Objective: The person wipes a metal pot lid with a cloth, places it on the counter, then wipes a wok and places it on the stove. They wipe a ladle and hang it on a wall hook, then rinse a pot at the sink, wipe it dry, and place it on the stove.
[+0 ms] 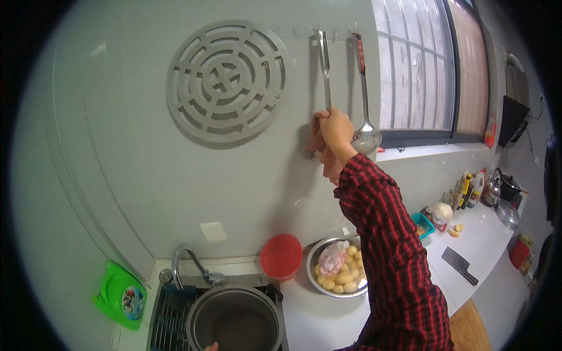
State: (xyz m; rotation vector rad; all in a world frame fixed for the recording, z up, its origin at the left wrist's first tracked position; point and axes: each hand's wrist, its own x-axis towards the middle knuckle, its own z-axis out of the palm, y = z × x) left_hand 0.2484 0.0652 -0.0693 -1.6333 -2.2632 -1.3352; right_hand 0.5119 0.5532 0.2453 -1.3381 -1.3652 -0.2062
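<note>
My right hand [337, 127], in a red and black checked sleeve, is raised to the tiled wall. It holds a pinkish cloth [317, 134] around the lower handle of a hanging metal utensil [325, 66]; the utensil's lower end is mostly hidden. Just to the right hangs a skimmer ladle [364, 101] with a red and steel handle. At the bottom edge, only a fingertip or two of my left hand [212, 346] show at the near side of a large dark pot [235, 322] over the sink; its grip cannot be made out.
A round slotted rack [226, 81] hangs on the wall. Below stand a faucet [189, 259], a green jug [120, 296], a red container [281, 256] and a metal bowl [312, 281] of potatoes and meat. A cleaver [459, 264] lies on the counter, right of my sleeve.
</note>
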